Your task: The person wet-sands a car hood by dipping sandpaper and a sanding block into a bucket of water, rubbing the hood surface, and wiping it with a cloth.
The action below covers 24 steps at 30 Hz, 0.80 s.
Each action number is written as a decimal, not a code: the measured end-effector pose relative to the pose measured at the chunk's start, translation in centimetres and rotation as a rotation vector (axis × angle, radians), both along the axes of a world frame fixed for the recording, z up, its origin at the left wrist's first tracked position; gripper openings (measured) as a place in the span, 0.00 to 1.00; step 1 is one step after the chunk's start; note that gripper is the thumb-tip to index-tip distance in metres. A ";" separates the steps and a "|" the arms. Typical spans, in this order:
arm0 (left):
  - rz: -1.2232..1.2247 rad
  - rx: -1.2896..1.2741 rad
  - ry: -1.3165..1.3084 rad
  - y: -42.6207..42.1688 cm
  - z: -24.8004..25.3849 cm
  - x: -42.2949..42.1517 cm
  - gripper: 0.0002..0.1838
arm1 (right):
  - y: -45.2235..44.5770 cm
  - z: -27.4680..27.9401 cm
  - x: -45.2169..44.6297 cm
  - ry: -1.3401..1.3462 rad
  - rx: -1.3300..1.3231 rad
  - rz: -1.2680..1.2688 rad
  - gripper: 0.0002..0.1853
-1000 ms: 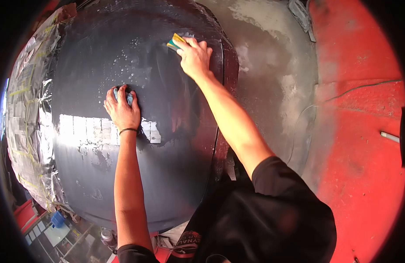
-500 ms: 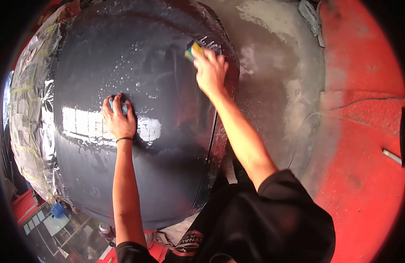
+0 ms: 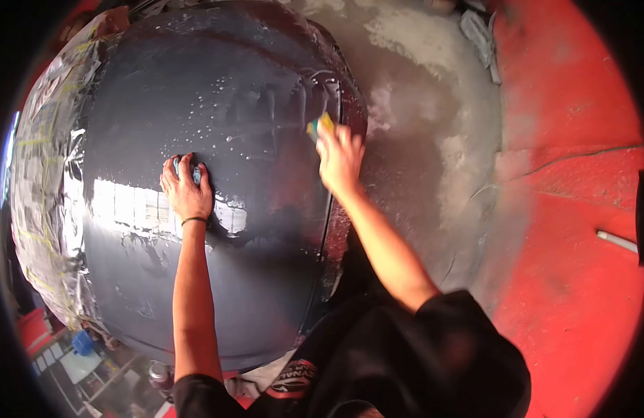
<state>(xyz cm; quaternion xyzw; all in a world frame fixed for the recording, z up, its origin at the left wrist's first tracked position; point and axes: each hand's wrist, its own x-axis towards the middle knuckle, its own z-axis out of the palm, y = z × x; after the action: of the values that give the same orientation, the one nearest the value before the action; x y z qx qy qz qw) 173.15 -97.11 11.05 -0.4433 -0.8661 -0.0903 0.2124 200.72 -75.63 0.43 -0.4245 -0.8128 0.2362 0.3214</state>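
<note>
The letters "NAL" read in white on the emblem (image 3: pixel 294 378) of the black clothing (image 3: pixel 433 355); its remaining lettering is unclear.

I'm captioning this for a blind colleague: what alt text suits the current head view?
A person's right hand holds a yellow-and-green sponge near the right edge of a wet, dark, curved panel, while the left hand holds a blue object against it. Sheeting borders the panel at picture left.

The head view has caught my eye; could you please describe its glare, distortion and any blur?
In the head view, bright window-like glare lies on the dark panel, either side of the left hand; in the head view, strong wide-angle bowing and blackened corners; also in the head view, the right hand and its sponge look slightly blurred, perhaps from motion.
</note>
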 end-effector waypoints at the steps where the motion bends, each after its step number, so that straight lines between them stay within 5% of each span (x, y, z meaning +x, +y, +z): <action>1: 0.013 0.010 -0.003 -0.1 0.2 0.2 0.21 | -3.1 0.7 2.4 0.015 -0.039 0.065 0.29; 7: -0.007 0.124 -0.187 -0.8 0.7 -1.2 0.22 | -6.3 0.1 16.4 0.000 -0.222 0.165 0.22; 9: 0.019 0.136 -0.161 -1.1 -0.2 -1.0 0.22 | -6.5 0.8 25.1 -0.307 -0.393 0.131 0.24; 12: 0.051 0.119 -0.193 -3.8 -0.6 3.4 0.23 | -6.6 -7.5 45.6 -0.571 -0.584 0.309 0.27; 15: 0.015 0.149 -0.193 -7.8 -1.4 9.0 0.26 | -11.9 -4.8 58.3 -0.970 -0.849 0.249 0.25; 24: -0.073 0.238 -0.318 -19.3 -3.2 22.6 0.26 | -19.3 -6.5 66.0 -0.977 -0.957 0.045 0.21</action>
<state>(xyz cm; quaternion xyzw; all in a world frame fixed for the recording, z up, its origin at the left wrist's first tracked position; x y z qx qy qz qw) 195.79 -116.38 7.81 -0.4263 -0.8554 -0.2685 0.1204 266.72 -94.91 -6.10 -0.5607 -0.6794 0.3574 -0.3103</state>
